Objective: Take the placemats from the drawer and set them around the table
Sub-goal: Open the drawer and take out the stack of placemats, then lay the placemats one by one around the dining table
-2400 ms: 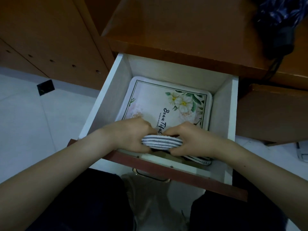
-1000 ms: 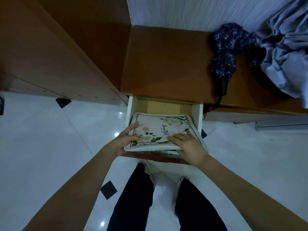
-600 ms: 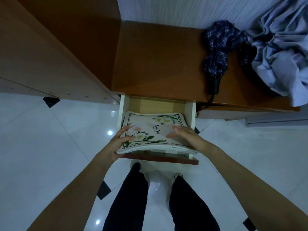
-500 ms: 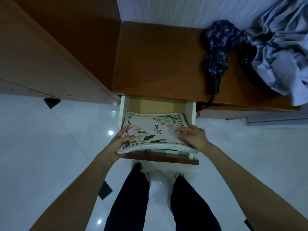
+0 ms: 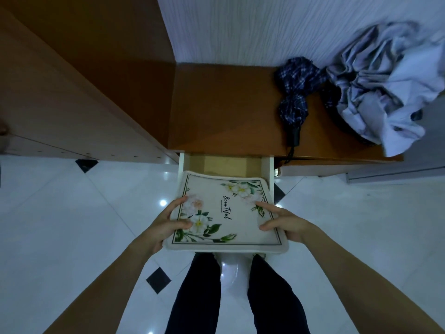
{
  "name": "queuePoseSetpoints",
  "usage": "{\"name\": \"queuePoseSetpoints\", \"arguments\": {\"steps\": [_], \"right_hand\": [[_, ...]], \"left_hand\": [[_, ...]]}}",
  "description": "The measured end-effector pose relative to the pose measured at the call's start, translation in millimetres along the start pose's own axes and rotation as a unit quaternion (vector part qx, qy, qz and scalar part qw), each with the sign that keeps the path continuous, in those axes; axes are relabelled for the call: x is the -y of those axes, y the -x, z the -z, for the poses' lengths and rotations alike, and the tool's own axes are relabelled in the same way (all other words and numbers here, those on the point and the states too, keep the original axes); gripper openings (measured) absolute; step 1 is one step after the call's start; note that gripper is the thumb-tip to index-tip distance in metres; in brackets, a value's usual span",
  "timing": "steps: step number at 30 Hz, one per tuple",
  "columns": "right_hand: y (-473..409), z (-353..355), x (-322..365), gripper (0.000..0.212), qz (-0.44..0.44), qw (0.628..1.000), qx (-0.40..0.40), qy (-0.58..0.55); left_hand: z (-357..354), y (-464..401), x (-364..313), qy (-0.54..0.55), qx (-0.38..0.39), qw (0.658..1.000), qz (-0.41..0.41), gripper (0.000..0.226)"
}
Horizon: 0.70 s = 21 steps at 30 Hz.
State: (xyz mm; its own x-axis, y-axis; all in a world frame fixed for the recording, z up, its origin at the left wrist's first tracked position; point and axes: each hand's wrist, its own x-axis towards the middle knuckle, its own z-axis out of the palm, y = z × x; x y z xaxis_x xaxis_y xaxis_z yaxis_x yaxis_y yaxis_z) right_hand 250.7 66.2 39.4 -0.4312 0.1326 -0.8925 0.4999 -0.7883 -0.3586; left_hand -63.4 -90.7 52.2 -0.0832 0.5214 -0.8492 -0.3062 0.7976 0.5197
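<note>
Floor (image 5: pixel 72 225): white tile, dark diamonds.
Worktop (image 5: pixel 228 104): brown; umbrella (image 5: pixel 295 92), cloth (image 5: pixel 385 80) far right.
Drawer (image 5: pixel 226 165): open.
Left grip (image 5: pixel 163 225): holding placemats (image 5: pixel 228 218), left edge.
Right grip (image 5: pixel 286 222): holding right edge.

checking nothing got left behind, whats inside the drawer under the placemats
Only a strip of bare wooden drawer bottom shows at the back. The placemats, held by the left hand and right hand, cover the rest, so anything left there is hidden.
</note>
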Motion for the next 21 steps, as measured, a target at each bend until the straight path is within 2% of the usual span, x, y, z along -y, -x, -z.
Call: {"name": "queuePoseSetpoints", "arguments": {"steps": [7, 14, 17, 21], "right_hand": [[69.5, -28.2, 12.0, 0.106, 0.1, 0.99, -0.045, 0.086], [179.4, -62.6, 44.1, 0.104, 0.232, 0.954, -0.086, 0.167], [226.6, -74.2, 55.7, 0.103, 0.279, 0.935, -0.076, 0.204], [273.7, -84.9, 59.7, 0.099, 0.323, 0.916, -0.057, 0.229]], "left_hand": [[-8.9, 71.1, -20.2, -0.07, -0.006, 0.994, -0.088, 0.077], [-39.6, 164.6, -44.6, -0.11, -0.049, 0.98, -0.159, 0.084], [-54.1, 213.0, -48.6, -0.113, -0.085, 0.97, -0.196, 0.087], [-80.7, 278.3, -43.8, -0.066, -0.154, 0.958, -0.232, 0.084]]}}
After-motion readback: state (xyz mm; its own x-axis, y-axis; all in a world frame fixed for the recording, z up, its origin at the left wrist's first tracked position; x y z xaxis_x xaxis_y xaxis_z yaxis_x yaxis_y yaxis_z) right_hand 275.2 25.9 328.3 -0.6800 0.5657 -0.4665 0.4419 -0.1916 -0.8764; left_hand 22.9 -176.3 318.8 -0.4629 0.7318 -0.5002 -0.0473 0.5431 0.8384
